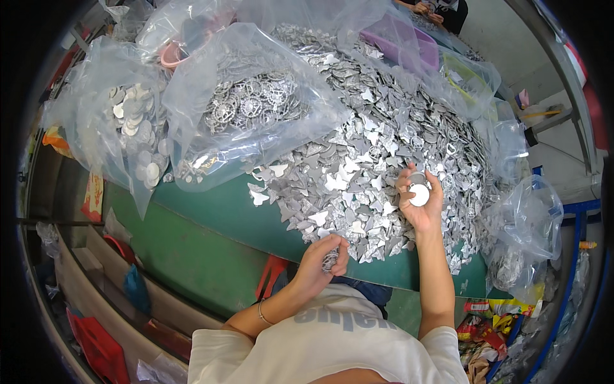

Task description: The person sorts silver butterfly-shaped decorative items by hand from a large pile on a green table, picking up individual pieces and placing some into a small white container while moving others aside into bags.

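Observation:
My left hand [312, 264] is curled at the table's front edge around some silvery openwork metal pieces [330, 258]; only part of them shows between the fingers. Farther right, my right hand [426, 216] is raised over the heap and grips a bright round metal disc [419, 194] between thumb and fingers. A rounded edge of metal shows just above that disc; whether it is a second piece I cannot tell. Beneath both hands spreads a large heap of flat, shaped silvery metal pieces [345, 182], many like butterflies, on the green table [214, 214].
Left of the heap, a clear plastic bag [185, 150] holds openwork round metal pieces [256, 102]. Another bag beside it contains plain discs [137, 121]. A purple bin [406, 48] stands at the back. At far right another person's hands [425, 9] show.

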Motion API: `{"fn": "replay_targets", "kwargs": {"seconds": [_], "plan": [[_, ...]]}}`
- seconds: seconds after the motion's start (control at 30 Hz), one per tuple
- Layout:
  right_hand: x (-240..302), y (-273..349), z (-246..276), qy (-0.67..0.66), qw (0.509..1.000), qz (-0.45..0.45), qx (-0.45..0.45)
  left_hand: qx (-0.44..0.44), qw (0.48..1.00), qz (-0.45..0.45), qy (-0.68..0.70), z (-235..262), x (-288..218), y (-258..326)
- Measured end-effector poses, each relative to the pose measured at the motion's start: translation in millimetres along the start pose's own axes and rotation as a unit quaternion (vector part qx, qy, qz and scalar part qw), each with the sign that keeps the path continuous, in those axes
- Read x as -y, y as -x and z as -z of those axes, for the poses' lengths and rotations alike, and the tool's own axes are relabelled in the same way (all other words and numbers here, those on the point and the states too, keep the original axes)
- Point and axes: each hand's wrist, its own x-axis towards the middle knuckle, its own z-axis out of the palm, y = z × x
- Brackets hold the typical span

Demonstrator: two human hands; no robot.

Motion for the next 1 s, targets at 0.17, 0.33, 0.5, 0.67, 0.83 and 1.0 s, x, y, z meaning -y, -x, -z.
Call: {"fn": "replay_targets", "kwargs": {"seconds": [0.17, 0.33, 0.5, 0.67, 0.83, 1.0], "plan": [[1, -17, -25, 0.139, 0.988, 0.071, -0.020, 0.025, 1.000, 0.013, -0.011, -10, -16, -17], [-1, -32, -35, 0.366, 0.925, 0.091, -0.055, 0.024, 0.988, 0.000, -0.151, -56, -63, -57], [-16, -40, -40, 0.695, 0.669, 0.245, -0.097, 0.003, 0.969, -0.124, -0.214, -72, -94, -104], [-32, -51, -33, 0.898, 0.286, 0.313, -0.114, -0.012, 0.958, -0.156, -0.241, -40, -96, -126], [-47, -53, -42, 0.938, 0.164, 0.262, -0.160, 0.010, 0.953, -0.150, -0.262, -32, -96, -125], [-42, -51, -42, 0.946, 0.144, 0.260, -0.129, 0.024, 0.958, -0.138, -0.252, -28, -90, -128]]}}
